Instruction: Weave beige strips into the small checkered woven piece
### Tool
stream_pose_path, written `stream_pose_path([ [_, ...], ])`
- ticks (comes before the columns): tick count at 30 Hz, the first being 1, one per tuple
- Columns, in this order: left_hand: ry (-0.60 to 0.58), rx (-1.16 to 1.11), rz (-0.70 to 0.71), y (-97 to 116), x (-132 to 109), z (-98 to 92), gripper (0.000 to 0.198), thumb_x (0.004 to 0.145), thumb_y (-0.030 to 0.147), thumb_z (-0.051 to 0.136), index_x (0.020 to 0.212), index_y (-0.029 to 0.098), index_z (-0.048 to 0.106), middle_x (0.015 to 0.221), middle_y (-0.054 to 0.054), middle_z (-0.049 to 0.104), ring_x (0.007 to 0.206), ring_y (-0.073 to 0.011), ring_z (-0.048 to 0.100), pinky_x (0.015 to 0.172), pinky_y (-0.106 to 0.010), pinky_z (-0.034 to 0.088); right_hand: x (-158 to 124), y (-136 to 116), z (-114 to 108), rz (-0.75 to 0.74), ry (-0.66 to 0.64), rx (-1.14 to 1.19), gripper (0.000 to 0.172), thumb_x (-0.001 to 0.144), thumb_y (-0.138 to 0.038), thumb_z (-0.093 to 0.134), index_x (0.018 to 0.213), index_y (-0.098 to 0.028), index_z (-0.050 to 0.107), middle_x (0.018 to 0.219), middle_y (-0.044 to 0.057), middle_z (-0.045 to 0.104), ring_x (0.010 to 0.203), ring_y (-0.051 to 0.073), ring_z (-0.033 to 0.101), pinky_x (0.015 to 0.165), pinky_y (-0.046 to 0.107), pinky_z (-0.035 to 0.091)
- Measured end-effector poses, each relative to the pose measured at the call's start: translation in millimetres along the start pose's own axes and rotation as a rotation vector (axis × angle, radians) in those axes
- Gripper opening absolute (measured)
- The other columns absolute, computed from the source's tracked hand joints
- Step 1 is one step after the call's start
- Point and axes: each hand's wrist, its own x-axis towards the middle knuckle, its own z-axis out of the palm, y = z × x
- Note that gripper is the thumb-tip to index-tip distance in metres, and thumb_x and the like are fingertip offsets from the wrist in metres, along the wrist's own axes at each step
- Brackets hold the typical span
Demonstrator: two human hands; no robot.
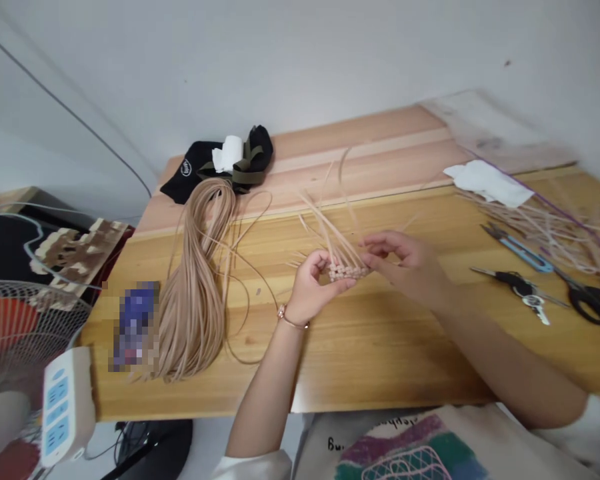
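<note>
A small piece of weaving (347, 272) in pale tan strands is held over the wooden table, its loose strand ends fanning up and away from me. My left hand (316, 283) grips its left side, thumb along the near edge and fingers curled behind. At the right edge, my right hand (397, 260) has thumb and fingertips pinched together on a strand of the weaving. Left of my hands lies a large bundle of the same tan cord (197, 287), with a few loose loops trailing from it.
Behind the bundle sit a black bag (200, 167) and a white tissue roll (230, 152). To the right are cut strands (560, 223), blue-handled snips (523, 252), black scissors (593, 303), keys (534, 305) and white tissue (490, 183). A power strip (65, 407) and fan (25, 327) stand at left.
</note>
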Motion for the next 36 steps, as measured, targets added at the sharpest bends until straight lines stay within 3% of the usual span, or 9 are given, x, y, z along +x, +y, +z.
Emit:
stream_pose_path([
  [10, -0.019, -0.070, -0.087, 3, -5, -3.0, 0.028, 0.066, 0.030, 0.075, 0.087, 0.016, 0.063, 0.086, -0.004, 0.064, 0.081, -0.0134, 0.057, 0.080, -0.027, 0.044, -4, 2, -3, -0.028, 0.000, 0.063, 0.023, 0.073, -0.033, 0.064, 0.091, -0.019, 0.064, 0.073, 0.002, 0.067, 0.068, 0.015, 0.062, 0.069, 0.031, 0.050],
  [19, 0.047, -0.181, -0.138, 1, -3, -4.9, 0.027, 0.061, 0.026, 0.079, 0.083, 0.017, 0.064, 0.078, -0.001, 0.065, 0.071, -0.0098, 0.059, 0.069, -0.021, 0.047, -14, 15, -2, 0.058, -0.045, 0.233, 0.023, 0.079, -0.038, 0.059, 0.093, -0.020, 0.062, 0.085, 0.004, 0.069, 0.076, 0.016, 0.064, 0.071, 0.032, 0.051],
  [21, 0.077, -0.194, -0.146, 1, -2, -6.0, 0.029, 0.060, 0.026, 0.079, 0.083, 0.017, 0.064, 0.077, -0.001, 0.065, 0.070, -0.0095, 0.059, 0.068, -0.021, 0.047, -17, 15, -3, 0.022, 0.026, 0.196, 0.022, 0.083, -0.038, 0.054, 0.097, -0.023, 0.062, 0.097, 0.005, 0.068, 0.089, 0.018, 0.063, 0.080, 0.033, 0.050],
  [23, 0.119, -0.208, -0.143, 0, -1, -7.5, 0.031, 0.060, 0.028, 0.080, 0.083, 0.017, 0.063, 0.077, -0.001, 0.065, 0.069, -0.0097, 0.060, 0.068, -0.021, 0.048, -20, 15, -6, -0.038, 0.201, 0.118, 0.022, 0.085, -0.038, 0.051, 0.100, -0.025, 0.061, 0.107, 0.006, 0.064, 0.103, 0.020, 0.058, 0.087, 0.035, 0.047],
  [25, 0.156, -0.240, -0.136, 0, 0, -8.8, 0.032, 0.059, 0.029, 0.080, 0.084, 0.017, 0.063, 0.077, -0.001, 0.066, 0.070, -0.0098, 0.060, 0.068, -0.021, 0.048, -21, 16, -8, -0.065, 0.361, 0.047, 0.020, 0.086, -0.039, 0.050, 0.095, -0.024, 0.062, 0.105, 0.006, 0.064, 0.104, 0.020, 0.057, 0.088, 0.036, 0.046],
  [26, 0.165, -0.265, -0.136, 0, 0, -9.2, 0.032, 0.059, 0.030, 0.080, 0.084, 0.017, 0.063, 0.077, -0.001, 0.066, 0.070, -0.0099, 0.060, 0.068, -0.021, 0.048, -22, 16, -9, -0.045, 0.376, 0.035, 0.021, 0.086, -0.039, 0.050, 0.090, -0.023, 0.062, 0.099, 0.006, 0.065, 0.098, 0.020, 0.058, 0.085, 0.035, 0.047],
  [29, 0.151, -0.361, -0.177, 0, 0, -8.1, 0.032, 0.058, 0.029, 0.080, 0.083, 0.017, 0.063, 0.077, 0.000, 0.066, 0.071, -0.0093, 0.061, 0.070, -0.021, 0.048, -20, 20, -6, 0.081, 0.160, 0.082, 0.025, 0.087, -0.042, 0.048, 0.086, -0.022, 0.063, 0.088, 0.004, 0.067, 0.083, 0.017, 0.061, 0.075, 0.032, 0.048],
  [32, 0.099, -0.433, -0.258, 3, -1, -4.1, 0.031, 0.058, 0.028, 0.080, 0.082, 0.017, 0.063, 0.079, -0.001, 0.068, 0.074, -0.0102, 0.062, 0.071, -0.021, 0.048, -19, 22, 3, 0.106, -0.067, 0.244, 0.027, 0.085, -0.043, 0.050, 0.095, -0.022, 0.064, 0.096, 0.003, 0.068, 0.090, 0.018, 0.061, 0.079, 0.031, 0.048],
  [36, 0.041, -0.453, -0.327, 6, -4, 0.6, 0.032, 0.060, 0.034, 0.078, 0.082, 0.018, 0.063, 0.088, -0.005, 0.069, 0.082, -0.0154, 0.064, 0.071, -0.025, 0.050, -21, 21, 12, 0.138, -0.216, 0.481, 0.027, 0.080, -0.046, 0.055, 0.089, -0.022, 0.063, 0.092, 0.002, 0.067, 0.092, 0.017, 0.062, 0.085, 0.032, 0.047],
])
